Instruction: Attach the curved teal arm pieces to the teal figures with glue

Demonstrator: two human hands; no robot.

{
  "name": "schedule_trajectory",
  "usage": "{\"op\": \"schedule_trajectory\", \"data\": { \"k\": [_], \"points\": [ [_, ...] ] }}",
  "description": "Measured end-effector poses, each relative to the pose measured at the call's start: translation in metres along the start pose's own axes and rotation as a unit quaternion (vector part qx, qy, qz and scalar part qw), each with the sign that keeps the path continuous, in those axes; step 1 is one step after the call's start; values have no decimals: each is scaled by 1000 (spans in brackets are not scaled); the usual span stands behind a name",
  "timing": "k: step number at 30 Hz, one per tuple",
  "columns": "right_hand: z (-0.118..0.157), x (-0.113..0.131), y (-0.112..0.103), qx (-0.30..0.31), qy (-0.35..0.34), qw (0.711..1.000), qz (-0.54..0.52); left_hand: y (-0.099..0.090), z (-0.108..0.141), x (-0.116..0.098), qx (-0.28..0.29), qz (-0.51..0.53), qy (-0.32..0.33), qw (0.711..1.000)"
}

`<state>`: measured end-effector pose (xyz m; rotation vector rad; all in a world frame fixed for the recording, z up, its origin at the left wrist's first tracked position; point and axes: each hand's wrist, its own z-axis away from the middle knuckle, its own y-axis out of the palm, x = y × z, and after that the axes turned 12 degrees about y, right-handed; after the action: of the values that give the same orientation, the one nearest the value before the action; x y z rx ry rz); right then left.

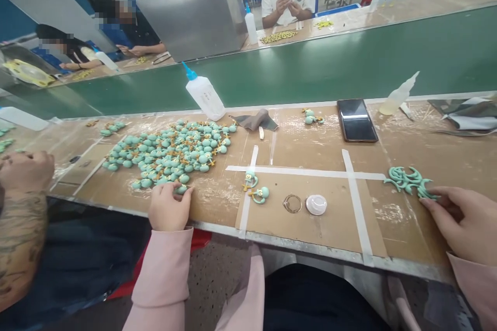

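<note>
Far left, a neighbour's tattooed forearm lies along the bench edge, with that hand curled up by itself. Moving right, a small cluster of teal clay figures sits on the brown card-topped bench, just beside a big heap of teal clay figures with orange-yellow limbs. And here is the person's left hand in a pink sleeve, fingers curled over a single teal figure at the heap's near edge; they touch it, but whether they grip it, I can't tell! Behind stands a white glue bottle with a blue nozzle. Next, inside a cross of white tape, two finished teal figures lie near a thin wire ring and a round white lid. A black smartphone lies further back. Far right, the right hand reaches a tangle of curved teal clay strips, its fingers nearly closed at the tangle's end, though any hold is hard to call.
</note>
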<state>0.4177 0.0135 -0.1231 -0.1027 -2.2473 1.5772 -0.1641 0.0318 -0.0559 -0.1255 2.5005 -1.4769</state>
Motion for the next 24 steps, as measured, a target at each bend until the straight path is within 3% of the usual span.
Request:
{"op": "schedule_trajectory", "data": {
  "k": [5, 9, 17, 24],
  "points": [
    [0, 7, -5, 6, -35, 999, 32, 6, 20, -6, 0, 19, 26, 999],
    [-4, 5, -4, 17, -62, 997, 41, 6, 29, -7, 2, 27, -8, 1000],
    [-4, 5, -3, 11, -78, 996, 47, 11, 5, -13, -6, 27, -79, 997],
    [-3, 22, -9, -53, -98, 992, 60, 17, -11, -17, 8, 48, -27, 998]
  ]
}}
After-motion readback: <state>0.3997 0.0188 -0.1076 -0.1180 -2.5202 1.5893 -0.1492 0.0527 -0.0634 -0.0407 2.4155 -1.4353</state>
